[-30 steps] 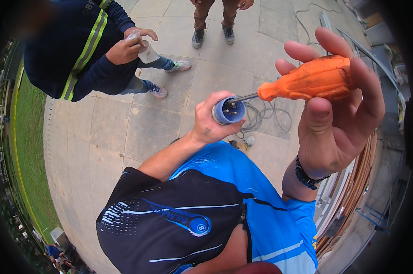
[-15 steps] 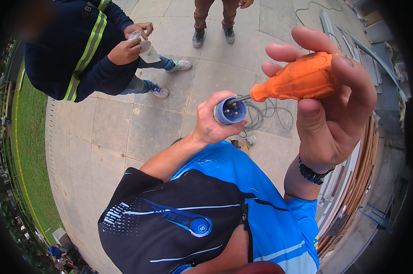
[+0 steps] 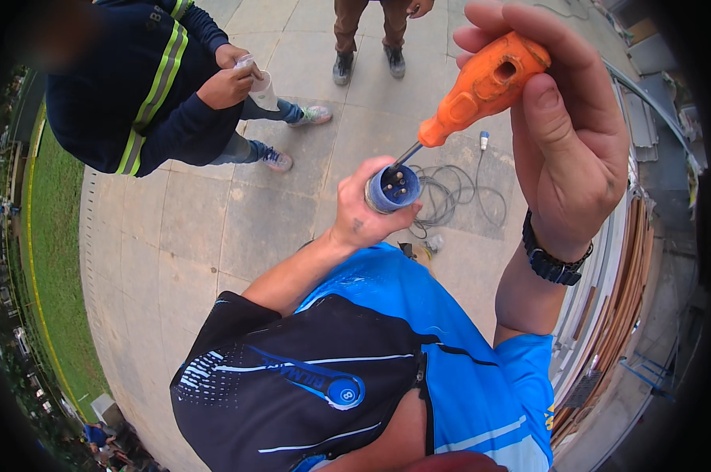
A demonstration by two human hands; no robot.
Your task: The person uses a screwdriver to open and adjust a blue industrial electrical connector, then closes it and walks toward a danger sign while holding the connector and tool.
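Note:
My left hand is wrapped round a blue industrial plug, its open round end facing up with several metal pins inside. In my right hand is a screwdriver with a worn orange handle and a hole near its butt end. The thumb presses one side of the handle and the fingers curl over the far side. The screwdriver slants down to the left, and its shaft runs into the plug beside the pins; the tip is hidden inside.
A grey cable lies coiled on the paved floor, with a blue-and-white connector at one end. A person in a dark reflective jacket holds a white cup. Another person's brown trousers show ahead. Long boards are stacked at right.
My right hand has moved up and slightly left, tilting the screwdriver more steeply and turning its handle. The plug has shifted slightly left. The person with the cup has moved their hands a little.

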